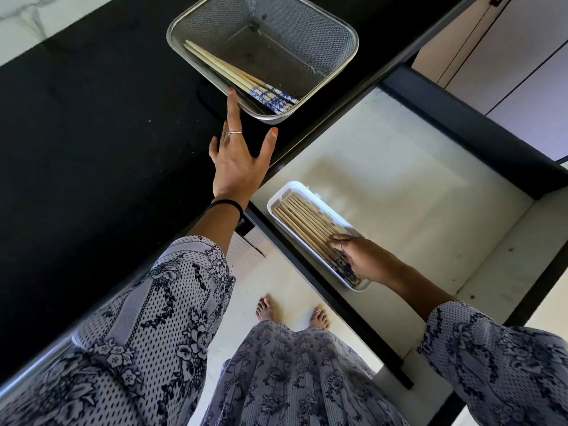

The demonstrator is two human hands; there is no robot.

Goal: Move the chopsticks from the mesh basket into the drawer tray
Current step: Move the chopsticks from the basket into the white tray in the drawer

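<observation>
A steel mesh basket [325,32] stands on the black counter. A few pale chopsticks [224,69] with blue-and-white patterned ends lie along its left side. My left hand [239,158] reaches toward the basket with fingers spread and straight; one fingertip touches the basket's near rim. It holds nothing. In the open drawer lies a white tray [295,190] with several chopsticks [304,222] laid side by side. My right hand [362,256] rests on the near end of those chopsticks, fingers curved over them and hiding their patterned ends.
The black counter [92,133] stretches left of the basket. The open drawer [415,186] has a pale floor and dark walls. Cabinet doors [522,56] stand at the upper right. My feet [292,312] are on the light floor below.
</observation>
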